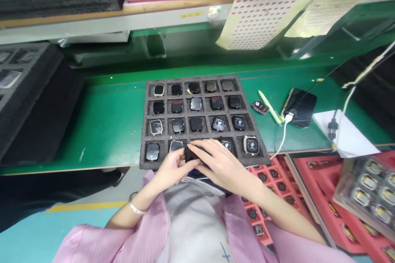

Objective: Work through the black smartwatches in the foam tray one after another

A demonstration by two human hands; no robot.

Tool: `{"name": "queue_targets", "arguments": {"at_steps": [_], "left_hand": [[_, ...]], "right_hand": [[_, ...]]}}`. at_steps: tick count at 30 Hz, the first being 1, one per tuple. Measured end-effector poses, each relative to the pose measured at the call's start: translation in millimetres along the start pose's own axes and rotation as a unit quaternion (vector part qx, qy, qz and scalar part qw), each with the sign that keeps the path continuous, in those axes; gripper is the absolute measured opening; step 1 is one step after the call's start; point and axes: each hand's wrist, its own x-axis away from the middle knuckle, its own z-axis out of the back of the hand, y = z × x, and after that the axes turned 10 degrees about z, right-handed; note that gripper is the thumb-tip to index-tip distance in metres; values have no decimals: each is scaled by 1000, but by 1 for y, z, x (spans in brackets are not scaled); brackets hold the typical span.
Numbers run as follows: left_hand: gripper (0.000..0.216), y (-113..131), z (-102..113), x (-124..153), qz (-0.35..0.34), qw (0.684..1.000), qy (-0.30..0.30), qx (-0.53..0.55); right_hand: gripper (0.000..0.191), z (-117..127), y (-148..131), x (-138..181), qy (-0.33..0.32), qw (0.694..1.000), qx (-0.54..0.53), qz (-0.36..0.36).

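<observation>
A grey foam tray (144,131) lies on the green bench with rows of square smartwatch bodies in its pockets. At its front edge, my left hand (171,169) and my right hand (214,160) both hold a dark smartwatch (191,154). The left thumb and fingers pinch it from the left side. My right fingers curl over its top and hide most of it. Just right of my hands, a watch with a lit screen (226,144) is partly covered. A pale-framed watch (252,145) sits tilted in the front right pocket.
To the right lie a green pen (269,106), a small dark watch-like piece (261,107), a phone (299,107) with a white cable (282,141), and white paper (345,135). Black foam trays (40,102) are stacked left. Red trays (311,189) of parts sit below the bench.
</observation>
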Motion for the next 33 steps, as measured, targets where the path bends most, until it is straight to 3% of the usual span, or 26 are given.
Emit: {"name": "queue_targets", "arguments": {"at_steps": [5, 12, 17, 27, 33], "left_hand": [[33, 5, 1, 5, 5, 1000, -10, 23], [37, -1, 12, 9, 14, 997, -63, 32], [36, -2, 13, 10, 9, 997, -73, 31], [31, -4, 8, 10, -12, 999, -40, 29], [32, -7, 7, 9, -33, 999, -26, 10]], "right_hand": [[40, -6, 0, 1, 21, 999, -20, -16], [44, -12, 1, 2, 77, 975, -201, -53], [47, -17, -2, 4, 99, 962, -250, -57], [46, -20, -5, 8, 115, 964, -231, -59], [46, -19, -9, 11, 94, 985, -128, -68]]}}
